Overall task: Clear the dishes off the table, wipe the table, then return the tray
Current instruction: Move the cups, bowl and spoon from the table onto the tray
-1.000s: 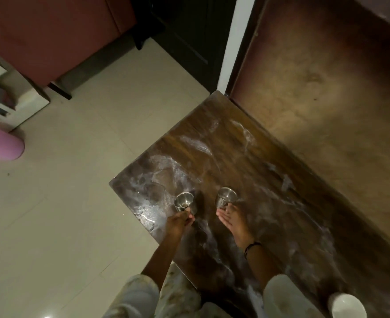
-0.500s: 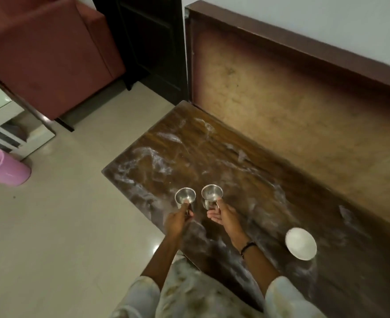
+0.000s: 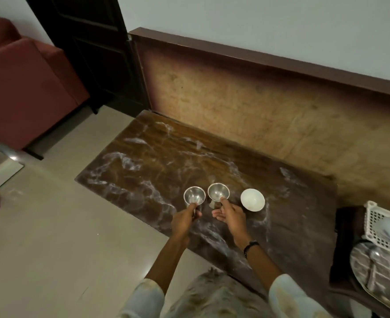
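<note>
Two steel cups are in my grip above the dark wooden table (image 3: pixel 143 171), which is streaked with white smears. My left hand (image 3: pixel 185 220) is closed around the base of the left cup (image 3: pixel 194 195); my right hand (image 3: pixel 230 215) pinches the right cup (image 3: pixel 218 192) at its rim, palm partly open. Just beside it a white bowl (image 3: pixel 252 199) stands on the tabletop. At the far right lies what looks like a metal tray (image 3: pixel 377 271), beneath a white basket (image 3: pixel 373 223).
</note>
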`<act>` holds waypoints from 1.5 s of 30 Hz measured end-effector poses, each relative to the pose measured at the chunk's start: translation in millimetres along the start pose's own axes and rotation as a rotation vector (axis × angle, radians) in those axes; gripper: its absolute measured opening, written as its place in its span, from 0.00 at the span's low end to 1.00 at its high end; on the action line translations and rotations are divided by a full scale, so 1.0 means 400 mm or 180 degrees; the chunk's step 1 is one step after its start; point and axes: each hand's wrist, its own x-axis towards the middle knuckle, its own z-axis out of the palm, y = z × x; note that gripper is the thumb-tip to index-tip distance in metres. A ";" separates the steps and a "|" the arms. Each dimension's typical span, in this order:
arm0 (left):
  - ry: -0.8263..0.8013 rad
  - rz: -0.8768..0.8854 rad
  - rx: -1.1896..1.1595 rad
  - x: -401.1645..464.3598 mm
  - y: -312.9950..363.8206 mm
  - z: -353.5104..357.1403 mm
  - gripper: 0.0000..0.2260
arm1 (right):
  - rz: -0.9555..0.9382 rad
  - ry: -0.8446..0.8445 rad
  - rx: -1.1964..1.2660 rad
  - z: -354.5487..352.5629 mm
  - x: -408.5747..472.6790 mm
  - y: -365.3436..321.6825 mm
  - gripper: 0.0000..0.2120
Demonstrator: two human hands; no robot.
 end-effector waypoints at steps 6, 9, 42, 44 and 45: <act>-0.0126 -0.0054 0.0013 -0.081 -0.049 0.032 0.09 | -0.0167 0.0119 0.0093 -0.070 -0.073 0.054 0.15; -0.0216 -0.0141 0.0041 -0.109 -0.093 0.033 0.10 | -0.0088 0.0249 0.0161 -0.100 -0.113 0.090 0.14; -0.1391 -0.1215 0.1599 -0.381 -0.662 1.156 0.10 | 0.0840 0.1595 0.0715 -1.343 -0.034 0.374 0.17; -0.1385 -0.1278 0.1656 -0.387 -0.689 1.241 0.09 | 0.0976 0.1629 0.0499 -1.424 -0.015 0.391 0.19; -0.1359 -0.1277 0.1668 -0.388 -0.702 1.283 0.09 | 0.1024 0.1615 0.0434 -1.462 0.001 0.405 0.20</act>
